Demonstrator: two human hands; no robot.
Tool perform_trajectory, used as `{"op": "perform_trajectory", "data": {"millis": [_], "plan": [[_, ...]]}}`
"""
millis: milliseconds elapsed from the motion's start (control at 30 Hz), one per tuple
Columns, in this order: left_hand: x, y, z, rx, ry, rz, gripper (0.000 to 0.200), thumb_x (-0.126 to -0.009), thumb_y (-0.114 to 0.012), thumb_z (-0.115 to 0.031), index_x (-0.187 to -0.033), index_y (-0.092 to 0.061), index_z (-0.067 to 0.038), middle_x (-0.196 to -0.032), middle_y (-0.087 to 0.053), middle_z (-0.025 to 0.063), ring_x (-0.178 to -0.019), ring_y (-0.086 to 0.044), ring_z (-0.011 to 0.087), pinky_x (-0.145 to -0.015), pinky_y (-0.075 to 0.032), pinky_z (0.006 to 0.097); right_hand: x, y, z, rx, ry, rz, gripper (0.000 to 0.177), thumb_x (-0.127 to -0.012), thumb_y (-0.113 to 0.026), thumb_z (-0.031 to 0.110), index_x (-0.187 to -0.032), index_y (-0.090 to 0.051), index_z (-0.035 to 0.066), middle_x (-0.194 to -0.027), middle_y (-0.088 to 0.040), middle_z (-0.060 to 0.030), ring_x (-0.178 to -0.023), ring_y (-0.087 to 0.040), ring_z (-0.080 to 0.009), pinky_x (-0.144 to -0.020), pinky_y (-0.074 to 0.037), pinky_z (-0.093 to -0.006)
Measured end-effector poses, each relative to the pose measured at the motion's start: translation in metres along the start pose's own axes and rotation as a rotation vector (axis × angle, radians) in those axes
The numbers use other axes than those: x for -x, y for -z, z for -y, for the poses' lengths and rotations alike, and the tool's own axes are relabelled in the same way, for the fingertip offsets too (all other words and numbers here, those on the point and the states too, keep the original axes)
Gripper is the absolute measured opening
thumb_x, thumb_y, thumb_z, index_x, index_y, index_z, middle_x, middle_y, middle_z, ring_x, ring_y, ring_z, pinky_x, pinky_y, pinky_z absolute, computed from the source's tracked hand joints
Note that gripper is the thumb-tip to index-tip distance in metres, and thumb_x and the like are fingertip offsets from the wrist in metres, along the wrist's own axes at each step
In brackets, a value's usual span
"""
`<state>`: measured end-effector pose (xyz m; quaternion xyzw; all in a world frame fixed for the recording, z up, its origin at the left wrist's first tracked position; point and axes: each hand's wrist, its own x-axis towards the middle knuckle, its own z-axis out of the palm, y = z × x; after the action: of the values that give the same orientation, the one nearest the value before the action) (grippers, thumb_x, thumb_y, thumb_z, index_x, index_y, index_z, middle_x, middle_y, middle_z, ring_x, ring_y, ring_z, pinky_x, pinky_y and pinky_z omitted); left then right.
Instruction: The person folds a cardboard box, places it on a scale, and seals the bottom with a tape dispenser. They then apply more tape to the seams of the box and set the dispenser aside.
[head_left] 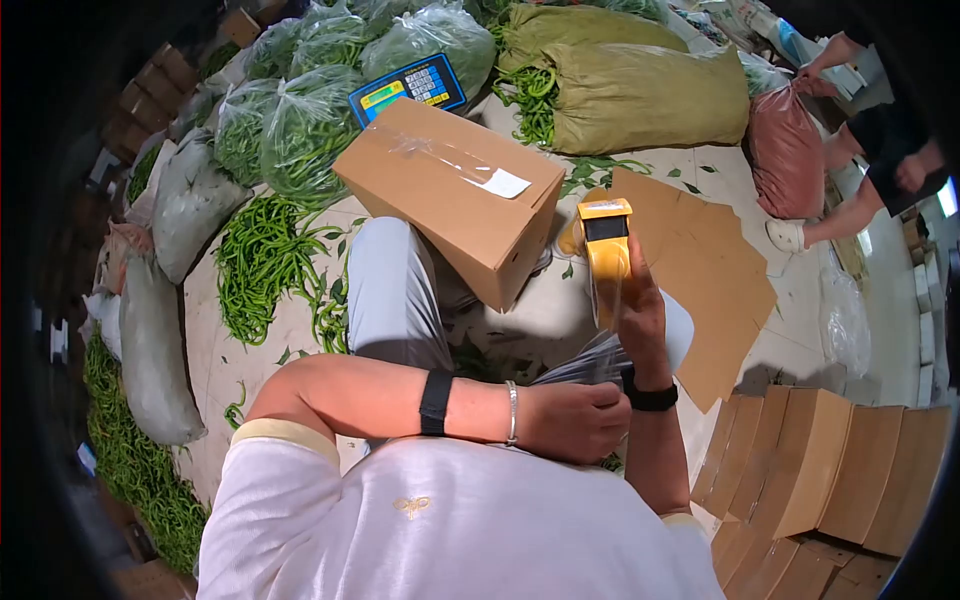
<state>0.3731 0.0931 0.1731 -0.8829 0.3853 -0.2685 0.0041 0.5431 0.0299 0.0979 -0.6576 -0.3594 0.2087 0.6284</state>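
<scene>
My right hand is wrapped round a yellow tape dispenser, held up just right of the cardboard box. A strip of clear tape runs down from the dispenser to my left hand, whose fingers are pinched on its end in front of my chest. In front of my knees stands the closed cardboard box, tilted in view, with tape and a white label on its top. Neither hand touches the box.
Green peppers lie heaped left of the box, near filled plastic bags. A scale display is behind it. Flat cardboard and stacked boxes are at right. Another person grips a red sack.
</scene>
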Motion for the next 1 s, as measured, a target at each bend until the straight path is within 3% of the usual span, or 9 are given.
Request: {"op": "perform_trajectory", "data": {"millis": [100,233,300,367,467,700,800,1000], "plan": [[0.004,-0.003,-0.005,0.002,0.003,-0.010,0.012,-0.067,-0.057,-0.021,-0.071,-0.060,-0.010,-0.080,-0.056,0.0031,-0.089,-0.051,0.0202,-0.074,-0.041,0.0272,0.002,-0.010,0.032,-0.115,0.037,-0.113,0.069,-0.084,-0.066,0.008,-0.142,-0.029,0.003,-0.131,-0.047,-0.0085,-0.110,-0.050,-0.0143,-0.092,-0.043,-0.0264],[0.002,-0.001,-0.007,-0.047,0.010,-0.028,0.010,-0.068,-0.057,-0.021,-0.070,-0.059,-0.011,-0.080,-0.056,0.0033,-0.089,-0.052,0.0206,-0.073,-0.041,0.0273,0.003,-0.010,0.049,-0.093,0.146,-0.097,0.069,-0.084,-0.067,0.014,-0.141,-0.030,0.002,-0.126,-0.050,-0.0085,-0.109,-0.051,-0.0143,-0.092,-0.042,-0.0261],[-0.001,-0.001,-0.009,-0.059,0.017,-0.025,0.009,-0.068,-0.057,-0.020,-0.069,-0.058,-0.011,-0.080,-0.056,0.0028,-0.089,-0.052,0.0207,-0.072,-0.040,0.0271,0.001,-0.010,0.056,-0.086,0.116,-0.079,0.068,-0.087,-0.065,0.020,-0.141,-0.028,0.001,-0.119,-0.052,-0.0079,-0.100,-0.053,-0.0137,-0.083,-0.047,-0.0258],[-0.006,0.001,-0.011,-0.127,0.017,-0.079,0.010,-0.067,-0.057,-0.020,-0.070,-0.059,-0.011,-0.080,-0.056,0.0022,-0.089,-0.052,0.0198,-0.072,-0.040,0.0269,0.001,-0.009,0.056,-0.067,0.120,-0.032,0.066,-0.091,-0.060,0.027,-0.141,-0.028,-0.001,-0.125,-0.050,-0.0082,-0.105,-0.051,-0.0134,-0.089,-0.044,-0.0261],[-0.006,-0.002,-0.017,-0.141,0.012,-0.043,0.010,-0.066,-0.057,-0.020,-0.070,-0.060,-0.011,-0.079,-0.057,0.0013,-0.088,-0.052,0.0189,-0.073,-0.040,0.0272,0.010,-0.016,0.062,-0.387,0.075,-0.017,0.068,-0.096,-0.044,0.041,-0.142,-0.023,-0.005,-0.134,-0.044,-0.0091,-0.119,-0.043,-0.0149,-0.102,-0.031,-0.0281],[0.008,-0.007,-0.025,-0.093,0.092,0.113,0.010,-0.066,-0.058,-0.020,-0.069,-0.063,-0.013,-0.078,-0.058,-0.0010,-0.087,-0.052,0.0179,-0.075,-0.038,0.0281,0.016,-0.029,0.069,-0.435,0.042,-0.009,0.073,-0.094,-0.047,0.044,-0.142,-0.023,-0.005,-0.133,-0.045,-0.0097,-0.121,-0.041,-0.0156,-0.102,-0.030,-0.0276],[0.009,-0.010,-0.029,-0.112,0.104,0.080,0.011,-0.067,-0.058,-0.020,-0.070,-0.064,-0.012,-0.078,-0.059,-0.0014,-0.087,-0.052,0.0173,-0.076,-0.037,0.0280,0.018,-0.032,0.080,-0.255,-0.002,0.048,0.076,-0.092,-0.050,0.045,-0.142,-0.022,-0.005,-0.133,-0.045,-0.0101,-0.121,-0.041,-0.0148,-0.102,-0.030,-0.0279],[0.012,-0.010,-0.030,-0.111,0.116,0.104,0.012,-0.069,-0.058,-0.021,-0.073,-0.066,-0.012,-0.079,-0.059,-0.0023,-0.088,-0.052,0.0163,-0.077,-0.037,0.0279,0.020,-0.041,0.075,-0.256,-0.015,0.083,0.070,-0.093,-0.051,0.035,-0.142,-0.021,-0.006,-0.133,-0.045,-0.0098,-0.119,-0.043,-0.0141,-0.101,-0.032,-0.0271]]}}
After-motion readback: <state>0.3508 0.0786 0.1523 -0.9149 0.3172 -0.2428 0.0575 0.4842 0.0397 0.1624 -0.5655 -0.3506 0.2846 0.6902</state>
